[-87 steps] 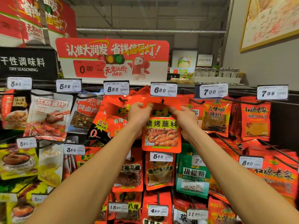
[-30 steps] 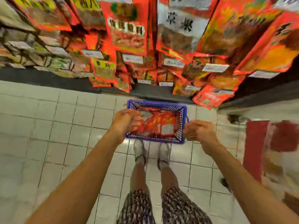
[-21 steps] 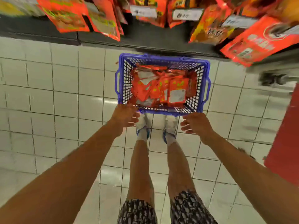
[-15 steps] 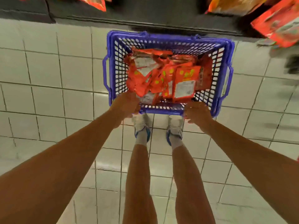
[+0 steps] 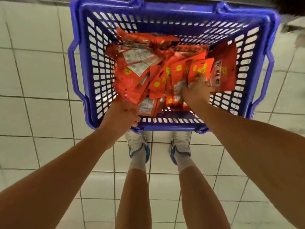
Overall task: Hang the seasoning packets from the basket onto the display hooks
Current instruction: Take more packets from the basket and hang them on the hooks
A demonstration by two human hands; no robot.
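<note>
Fingers [image 5: 200, 83] in red packets [image 5: 165, 70], blue basket [image 5: 165, 9]

A shop floor: a blue plastic shopping basket [image 5: 257, 66] heaped with red retail seasoning packets [image 5: 165, 70] sits at twelve o'clock on pale floor tiles [image 5: 41, 76].

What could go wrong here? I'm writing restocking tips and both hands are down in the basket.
1. The seasoning packets lie in a loose, overlapping heap, so the right hand may drag up several at once and spill some.
2. The left hand sits at the blue basket near rim; leaning there could tip it.
</note>
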